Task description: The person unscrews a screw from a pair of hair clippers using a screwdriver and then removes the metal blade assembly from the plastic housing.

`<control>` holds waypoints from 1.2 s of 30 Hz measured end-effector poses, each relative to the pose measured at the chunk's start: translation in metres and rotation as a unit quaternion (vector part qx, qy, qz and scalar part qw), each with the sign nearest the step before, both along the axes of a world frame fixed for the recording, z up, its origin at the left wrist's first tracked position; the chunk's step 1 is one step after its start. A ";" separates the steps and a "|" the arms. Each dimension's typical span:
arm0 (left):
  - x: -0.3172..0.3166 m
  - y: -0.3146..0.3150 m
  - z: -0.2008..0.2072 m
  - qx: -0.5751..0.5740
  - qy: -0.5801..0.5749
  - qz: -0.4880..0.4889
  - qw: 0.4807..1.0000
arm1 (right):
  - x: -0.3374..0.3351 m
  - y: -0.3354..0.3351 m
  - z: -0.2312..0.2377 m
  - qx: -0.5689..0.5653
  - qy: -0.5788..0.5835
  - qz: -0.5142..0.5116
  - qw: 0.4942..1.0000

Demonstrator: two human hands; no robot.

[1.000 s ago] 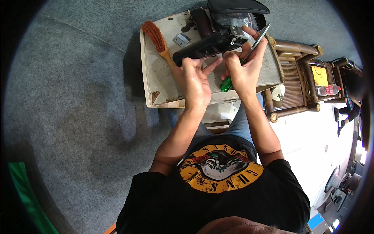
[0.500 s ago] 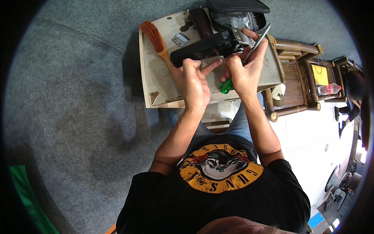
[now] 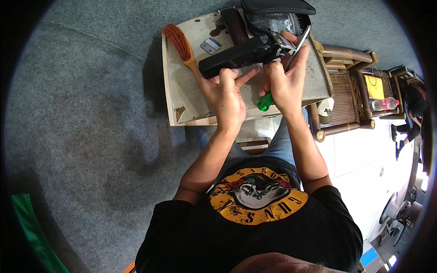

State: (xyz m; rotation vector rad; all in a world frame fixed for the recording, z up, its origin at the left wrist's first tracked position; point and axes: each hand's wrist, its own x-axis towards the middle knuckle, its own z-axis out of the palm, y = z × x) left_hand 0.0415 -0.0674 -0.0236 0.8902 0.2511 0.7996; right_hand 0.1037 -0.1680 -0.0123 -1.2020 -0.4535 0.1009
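1. Black hair clipper (image 3: 236, 57), one. In the left hand, over the tray, blade end tilted up toward the right fingers.
2. Wooden tray (image 3: 166, 86), raised rim, beneath both grips.
3. Brush (image 3: 180, 43), rust-coloured bristles, wooden handle. Left of the left grip, handle end running down behind that hand. Risk: a leftward swing of the clipper could knock it.
4. Loose silver clipper blade (image 3: 210, 45), flat on the tray, just beyond the clipper's rear end. Risk: if the clipper dips, it could be pushed aside.
5. Left hand (image 3: 231, 98), fingers curled beneath the clipper, thumb against its near side, index finger stretched toward the right hand; closed only as far as the casing allows. Risk: this hold sits toward the rear, so a hard push at the blade end could twist the body or drop it.
6. Dark maroon body (image 3: 235, 26), clipper-like, beyond the held clipper.
7. Green tool handle (image 3: 264, 102), probably a screwdriver's, protruding below the right palm.
8. Black zip case (image 3: 278, 6), lid raised, beyond the right grip.
9. Right hand (image 3: 286, 86), bent around the green handle, thumb and fingertips at the clipper's blade end; exact contact hidden.
10. Slim silver strip (image 3: 299, 47), between the right fingers; its join to the handle is hidden. Risk: a wrist turn could scrape the blade.
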 end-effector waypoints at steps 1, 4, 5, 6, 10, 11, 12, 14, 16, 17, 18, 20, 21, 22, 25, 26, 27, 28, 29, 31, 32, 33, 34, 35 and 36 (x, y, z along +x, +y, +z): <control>0.000 -0.001 0.001 0.000 -0.002 0.006 1.000 | 0.000 0.000 -0.001 -0.001 0.000 0.002 1.000; 0.001 -0.001 -0.004 -0.012 -0.007 0.013 1.000 | 0.000 0.002 -0.002 0.001 0.001 0.011 1.000; 0.000 -0.001 -0.005 -0.010 -0.013 0.014 1.000 | -0.002 0.003 -0.001 0.004 0.000 0.015 1.000; 0.000 -0.002 -0.005 -0.009 -0.020 0.016 1.000 | -0.003 0.004 -0.001 0.007 -0.001 0.020 1.000; 0.000 -0.007 -0.003 -0.008 -0.029 0.031 0.999 | -0.004 0.006 0.001 0.008 0.010 0.032 0.999; 0.001 -0.009 -0.002 -0.011 -0.032 0.035 0.999 | -0.004 0.006 0.001 0.004 0.010 0.029 1.000; 0.002 -0.010 -0.001 -0.014 -0.035 0.041 0.998 | -0.004 0.007 0.000 0.000 0.010 0.027 1.000; 0.002 -0.011 -0.002 -0.005 -0.038 0.047 0.998 | -0.004 0.006 -0.001 -0.003 0.011 0.028 1.000; 0.004 -0.009 -0.008 0.018 -0.040 0.047 0.998 | -0.002 0.005 -0.002 -0.002 0.013 0.033 0.999; 0.004 -0.010 -0.009 0.007 -0.034 0.043 0.998 | -0.002 0.005 -0.002 0.005 0.017 0.033 0.999; 0.004 -0.011 -0.010 -0.004 -0.027 0.041 0.999 | -0.003 0.005 -0.002 0.012 0.022 0.033 0.999; 0.004 -0.013 -0.009 -0.005 -0.014 0.047 0.999 | -0.003 0.005 -0.003 0.017 0.021 0.033 0.999; 0.007 -0.016 -0.009 0.005 -0.006 0.055 0.998 | -0.002 0.005 -0.005 0.014 0.017 0.032 0.999; 0.009 -0.017 -0.008 0.014 0.001 0.064 0.998 | -0.002 0.005 -0.007 0.011 0.012 0.031 0.999; 0.009 -0.018 -0.015 0.026 0.014 0.016 0.999 | -0.002 0.011 -0.015 0.036 -0.010 -0.012 0.999; 0.012 -0.018 -0.016 0.040 0.011 0.023 0.999 | -0.002 0.015 -0.017 0.052 -0.027 -0.011 0.998; 0.017 -0.017 -0.015 0.052 0.008 0.031 0.998 | -0.001 0.019 -0.017 0.067 -0.046 -0.009 0.997; 0.020 -0.017 -0.013 0.065 0.005 0.038 0.997 | -0.001 0.022 -0.014 0.083 -0.064 -0.007 0.994; 0.015 -0.006 -0.009 0.025 0.005 -0.040 0.999 | -0.004 0.012 -0.007 0.049 0.021 0.031 0.998; 0.016 0.025 -0.002 -0.027 0.028 -0.125 0.991 | 0.001 0.016 -0.006 0.007 0.027 0.036 0.999; 0.017 0.040 0.000 -0.056 0.047 -0.198 0.978 | 0.004 0.019 -0.004 -0.016 0.029 0.039 0.999; 0.019 0.039 0.004 -0.067 0.059 -0.132 0.987 | 0.006 0.019 -0.005 -0.058 0.037 0.046 0.997; 0.017 0.044 0.011 -0.092 0.064 -0.143 0.983 | 0.007 0.020 -0.004 -0.057 0.040 0.041 0.997; 0.015 0.049 0.020 -0.117 0.069 -0.153 0.979 | 0.007 0.022 -0.003 -0.056 0.043 0.036 0.997; 0.014 0.052 0.028 -0.142 0.072 -0.168 0.973 | 0.010 0.022 -0.002 -0.055 0.045 0.027 0.997</control>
